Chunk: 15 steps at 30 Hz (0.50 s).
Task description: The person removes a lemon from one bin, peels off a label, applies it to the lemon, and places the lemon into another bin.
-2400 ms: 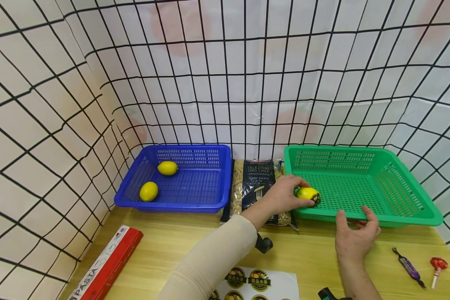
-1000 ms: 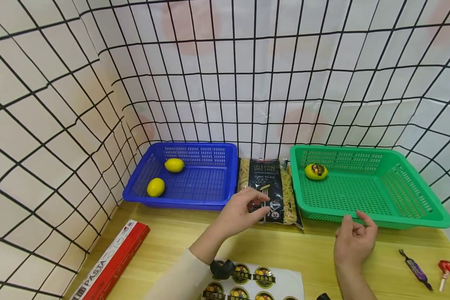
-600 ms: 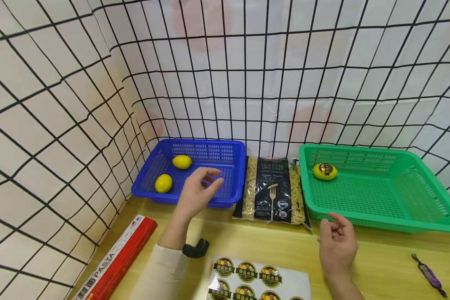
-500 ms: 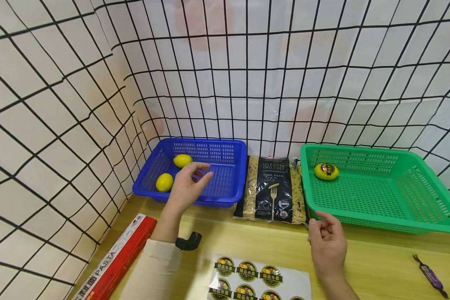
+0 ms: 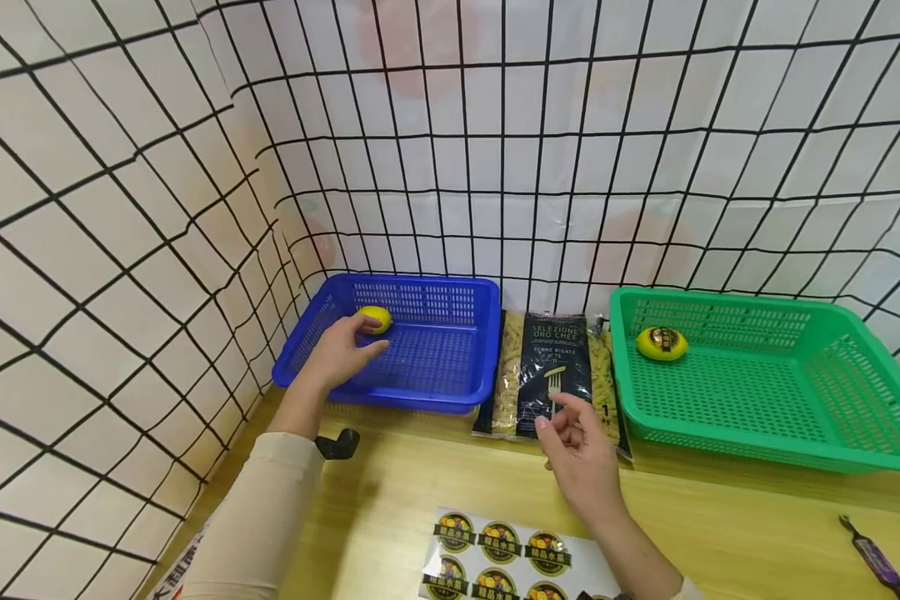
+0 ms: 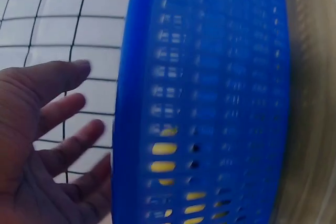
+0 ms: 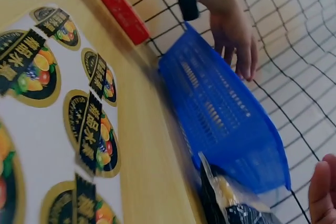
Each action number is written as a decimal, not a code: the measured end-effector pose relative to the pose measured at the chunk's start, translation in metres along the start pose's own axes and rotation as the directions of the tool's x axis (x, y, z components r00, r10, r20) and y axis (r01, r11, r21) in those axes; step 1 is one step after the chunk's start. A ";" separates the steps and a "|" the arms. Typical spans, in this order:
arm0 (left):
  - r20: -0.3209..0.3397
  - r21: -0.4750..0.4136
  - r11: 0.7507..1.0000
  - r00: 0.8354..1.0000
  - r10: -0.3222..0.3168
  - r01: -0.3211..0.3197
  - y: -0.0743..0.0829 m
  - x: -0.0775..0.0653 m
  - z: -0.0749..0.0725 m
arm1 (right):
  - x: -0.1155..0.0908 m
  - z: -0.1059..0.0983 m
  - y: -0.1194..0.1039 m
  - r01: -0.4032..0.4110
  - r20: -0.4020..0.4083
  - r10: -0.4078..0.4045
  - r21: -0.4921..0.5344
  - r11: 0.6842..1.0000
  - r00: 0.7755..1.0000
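Note:
My left hand (image 5: pixel 336 354) hangs over the left part of the blue basket (image 5: pixel 435 398), thumb and fingers apart with nothing held. Behind its fingertips a yellow lemon (image 5: pixel 379 318) shows at the back of the basket. The second lemon is hidden by the hand in the head view. In the left wrist view, yellow shows through the slots of the basket wall (image 6: pixel 139 93). My right hand (image 5: pixel 588 458) is in the air in front of a penne pasta bag (image 5: pixel 558 337), its fingers loosely bent and holding nothing. A lemon with a round sticker (image 5: pixel 662 342) lies in the green basket (image 5: pixel 727 440).
A sheet of round fruit stickers (image 5: pixel 498 542) lies on the wooden table (image 5: pixel 378 500), partly behind my right forearm. A purple-wrapped candy (image 5: pixel 873 560) is at the right front. The red pasta box (image 7: pixel 121 11) lies at the left. Black wire grid (image 5: pixel 502 167) encloses the back and left.
My left hand let go of the stickered lemon in the green basket, then swung left over the blue basket. My right hand left the green basket's front rim and moved left, towards the pasta bag.

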<state>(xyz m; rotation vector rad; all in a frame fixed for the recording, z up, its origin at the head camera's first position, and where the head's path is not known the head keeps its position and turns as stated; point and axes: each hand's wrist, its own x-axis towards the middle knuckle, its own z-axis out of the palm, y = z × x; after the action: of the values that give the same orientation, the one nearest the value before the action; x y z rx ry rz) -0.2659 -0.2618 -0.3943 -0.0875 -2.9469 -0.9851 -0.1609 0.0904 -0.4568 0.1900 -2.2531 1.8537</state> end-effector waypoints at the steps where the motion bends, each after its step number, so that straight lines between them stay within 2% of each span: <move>1: 0.028 0.005 1.000 1.000 -0.011 0.011 -0.002 0.003 -0.002 | 0.003 0.003 -0.001 -0.020 0.033 0.020 -0.011 1.000 0.999; 5: 0.109 0.039 0.998 0.992 -0.057 0.053 -0.012 0.015 -0.010 | 0.018 0.015 -0.006 -0.094 0.140 0.105 -0.084 0.992 0.985; 9: 0.156 0.081 0.993 0.983 -0.094 0.083 -0.019 0.022 -0.020 | 0.033 0.030 -0.012 -0.153 0.218 0.179 -0.130 0.980 0.959; 12: 0.213 0.092 0.992 0.972 -0.101 0.083 -0.024 0.027 -0.028 | 0.044 0.041 -0.017 -0.166 0.264 0.213 -0.189 0.968 0.941; 15: 0.279 0.143 0.987 0.954 -0.111 0.073 -0.028 0.033 -0.034 | 0.053 0.050 -0.019 -0.144 0.287 0.225 -0.277 0.950 0.931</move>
<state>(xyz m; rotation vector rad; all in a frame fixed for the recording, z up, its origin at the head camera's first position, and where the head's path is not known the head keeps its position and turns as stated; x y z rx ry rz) -0.2997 -0.3034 -0.3825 -0.0975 -3.3007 -0.8491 -0.2119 0.0393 -0.4344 0.2547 -2.7915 1.6981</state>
